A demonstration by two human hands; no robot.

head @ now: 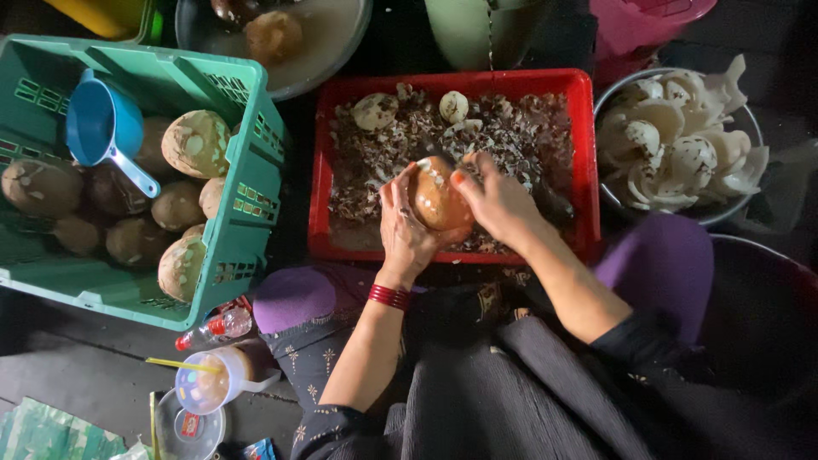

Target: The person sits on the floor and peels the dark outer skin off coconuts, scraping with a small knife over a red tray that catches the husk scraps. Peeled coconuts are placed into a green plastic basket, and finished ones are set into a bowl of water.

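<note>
left hand [407, 228]: cupped under and around the left side of the coconut [436, 198], fingers closed against its shell; red bangles [388, 296] on the wrist.
right hand [498, 204]: pressed on the coconut's right side, thumb over the top, fingers curled shut; whether they also hold a tool cannot be told.
coconut: round, brown, partly peeled with pale patches; held between both hands, just above the near part of the red crate [582, 128].
red crate: directly under and beyond the grip; floor covered with brown and white peelings [511, 136]; two peeled pale coconuts [375, 111] lie at its far side.
green crate [247, 196]: left of the grip, well apart; holds many unpeeled brown coconuts [196, 143] and a blue scoop [106, 128] with a pale handle.
metal bowl [750, 119]: right of the grip; heaped with white coconut pieces [673, 140].
grey basin [336, 38]: beyond the grip, to the left; brown round items inside, partly cut off by the frame.
pink basket [639, 25]: beyond the grip, to the right.
pale green vessel [473, 30]: beyond the grip, straight ahead.
plastic cup [209, 382]: near and left of the grip, lying on the floor, lidded with a yellow straw.
small bottle [217, 328]: red cap, lying just beside the cup, below the green crate.
lap: dark patterned cloth below the grip; purple knees on either side.
</note>
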